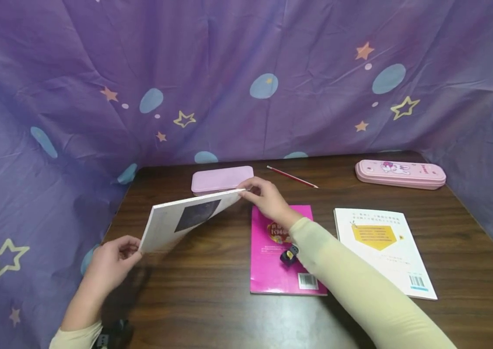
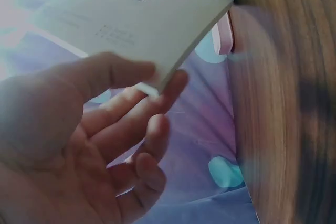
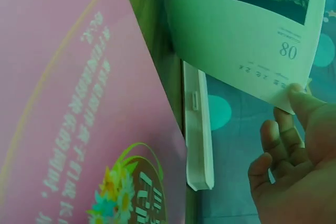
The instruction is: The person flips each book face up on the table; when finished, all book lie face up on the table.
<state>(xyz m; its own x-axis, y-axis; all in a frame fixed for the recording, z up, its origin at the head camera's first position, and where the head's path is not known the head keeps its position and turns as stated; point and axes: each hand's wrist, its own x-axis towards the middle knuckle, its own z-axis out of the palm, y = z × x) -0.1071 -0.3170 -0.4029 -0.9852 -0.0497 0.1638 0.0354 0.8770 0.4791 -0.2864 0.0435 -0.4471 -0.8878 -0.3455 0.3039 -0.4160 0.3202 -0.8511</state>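
A: Over the near-left part of the wooden table, a white book is held clear of the surface, tilted, its far-right corner highest.

B: Grip, left hand?

A: Thumb on top, fingers underneath, pinching the book's near-left corner (confirmed in left wrist view,).

B: Right hand?

A: Fingertips pinch the book's far-right corner; wrist view shows the thumb at the cover's edge.

B: Surroundings?

A: Lilac case lies just beyond the raised corner. Magenta book lies flat under the right forearm, right of the held book. Second white book sits further right. Pencil and pink pencil case lie at the far edge, well apart from both hands.
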